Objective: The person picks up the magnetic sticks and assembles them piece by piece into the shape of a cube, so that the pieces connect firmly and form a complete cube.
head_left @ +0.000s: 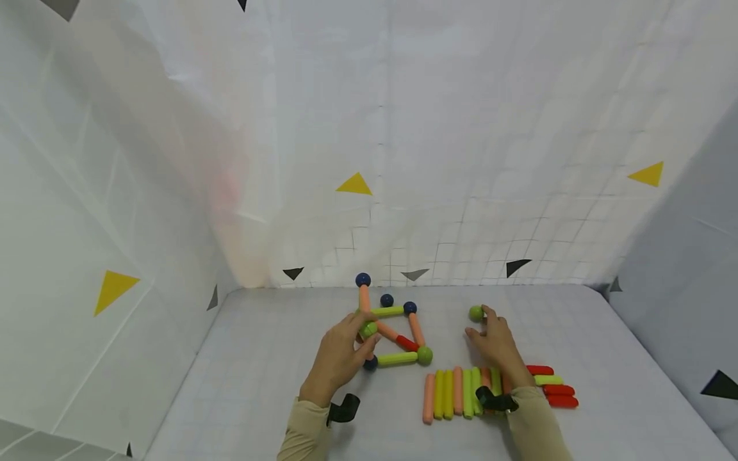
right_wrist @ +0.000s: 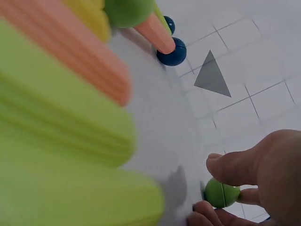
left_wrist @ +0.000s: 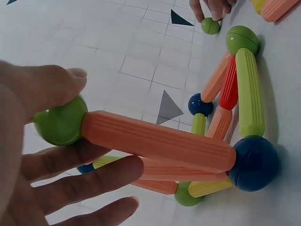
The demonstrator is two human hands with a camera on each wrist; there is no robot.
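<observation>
My left hand (head_left: pixel 340 355) pinches a green ball (left_wrist: pixel 61 120) between thumb and fingers. The ball sits at the end of a salmon stick (left_wrist: pixel 160 141), whose other end meets a dark blue ball (left_wrist: pixel 256 163). Both belong to a framework of sticks and balls, with another green ball (head_left: pixel 425 355) at its right corner and a blue ball (head_left: pixel 363 280) at its far end. Off to the right, my right hand (head_left: pixel 497 342) reaches around a loose green ball (head_left: pixel 476 313). A finger touches that ball, while the thumb stands slightly apart from it.
Salmon, yellow and green sticks (head_left: pixel 448 394) lie in a row below the framework, partly hidden by my right wrist. Red sticks (head_left: pixel 562 401) and a green one lie right of that wrist. A loose blue ball (head_left: pixel 387 300) rests behind the framework. White sheeting (head_left: pixel 490 128) walls the table.
</observation>
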